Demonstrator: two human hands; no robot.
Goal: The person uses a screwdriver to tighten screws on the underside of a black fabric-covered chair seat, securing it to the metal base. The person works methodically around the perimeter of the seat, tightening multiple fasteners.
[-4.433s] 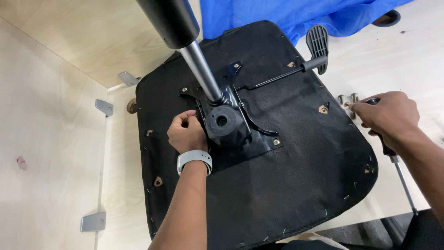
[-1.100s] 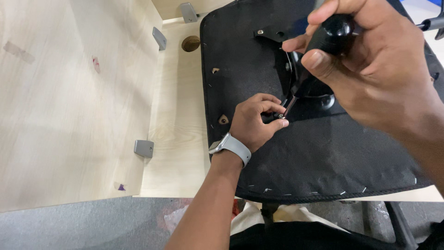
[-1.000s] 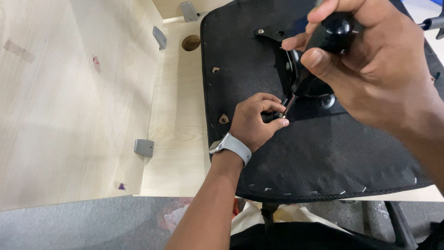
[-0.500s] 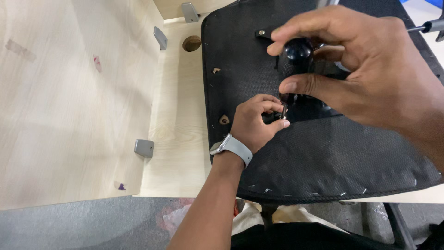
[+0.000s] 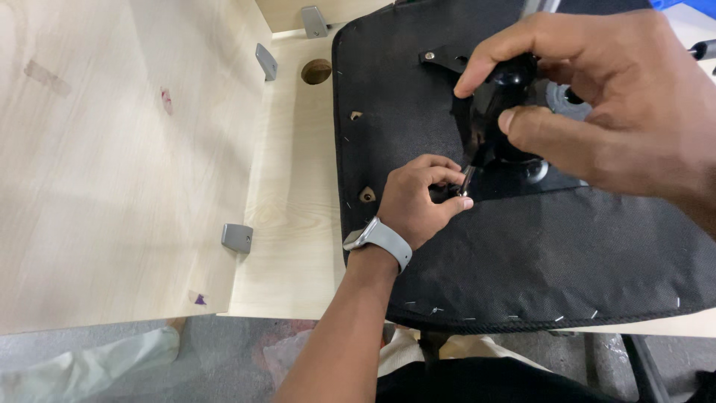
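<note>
An upturned black chair seat point(image 5: 522, 254) lies on a pale wooden desk, its black metal mechanism plate point(image 5: 447, 56) facing up. My right hand point(image 5: 604, 112) is closed around the black handle of a screwdriver point(image 5: 496, 93), held close to the camera, with the shaft pointing down at the plate's edge. My left hand point(image 5: 421, 198), with a grey watch on the wrist, pinches a small screw right at the screwdriver tip. The screw itself is mostly hidden by my fingers.
A wooden side panel point(image 5: 112, 164) stands at the left with grey metal brackets point(image 5: 237, 237). The desk top point(image 5: 291, 209) has a round cable hole point(image 5: 316, 71). Small holes point(image 5: 367, 195) show in the seat fabric. Chair legs and grey floor lie below.
Since 4.4 s ago, my right hand brought the screwdriver over to the plate. In the last second it shifted its grip on the handle; my left hand has stayed at the tip.
</note>
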